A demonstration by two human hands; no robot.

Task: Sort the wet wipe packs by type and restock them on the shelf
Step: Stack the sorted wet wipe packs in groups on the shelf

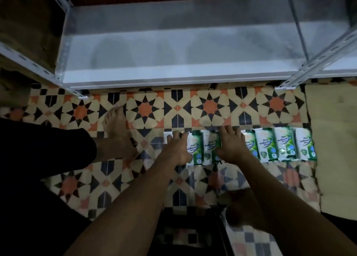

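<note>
Several green-and-white wet wipe packs (284, 146) lie side by side in a row on the patterned floor. My left hand (178, 149) lies flat on the packs at the row's left end, fingers straight. Just to its right, my right hand (230, 145) presses flat on packs near the middle of the row. Two packs (204, 149) show between the hands. A white metal shelf (173, 62) stands beyond the row, its board bare.
My bare left foot (117, 132) stands left of the row and my right foot (245, 209) below it. The shelf's angled posts (316, 62) flank the board. A beige mat (336, 149) lies right of the packs. Patterned tile floor (193, 108) separates row and shelf.
</note>
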